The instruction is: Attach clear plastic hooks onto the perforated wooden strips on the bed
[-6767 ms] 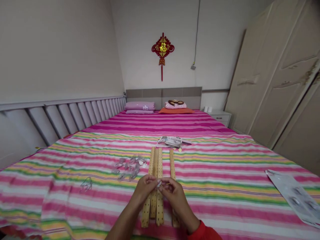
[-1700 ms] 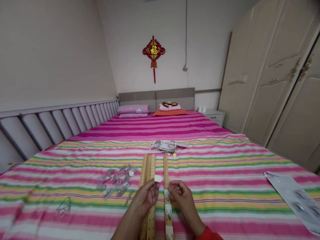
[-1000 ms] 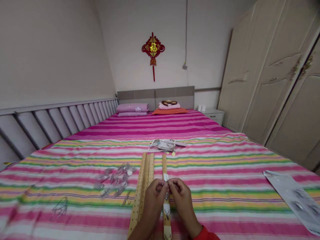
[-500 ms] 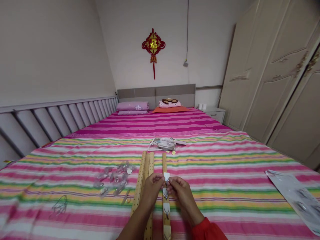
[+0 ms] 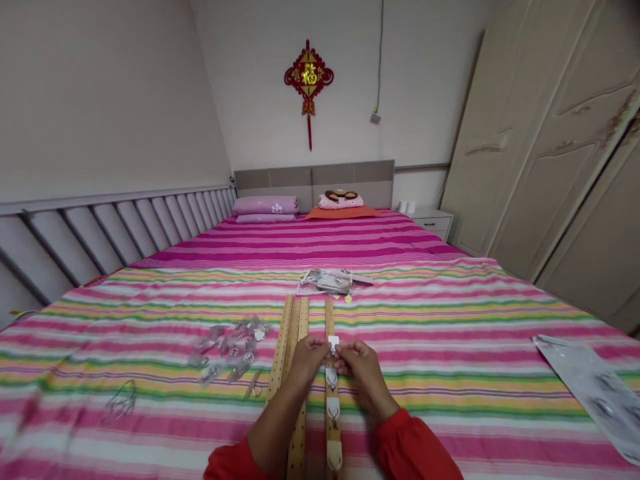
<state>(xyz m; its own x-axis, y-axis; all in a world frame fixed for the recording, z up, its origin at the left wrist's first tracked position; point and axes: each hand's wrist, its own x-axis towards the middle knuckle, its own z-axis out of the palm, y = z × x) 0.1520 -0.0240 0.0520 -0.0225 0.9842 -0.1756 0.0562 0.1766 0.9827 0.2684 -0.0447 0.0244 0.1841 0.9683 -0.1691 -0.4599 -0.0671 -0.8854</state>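
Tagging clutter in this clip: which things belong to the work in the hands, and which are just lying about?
In the job: left hand and right hand pinching a white hook; wooden strip beneath; mounted hooks; likely spare strips and clear hook pile.
Lying about: opened packet, grey sheet, pillows, wall ornament.

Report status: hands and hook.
Left hand and right hand both pinching white hook on wooden strip. Fitted hooks nearer on strip. Pile of clear hooks off left, not blocking.
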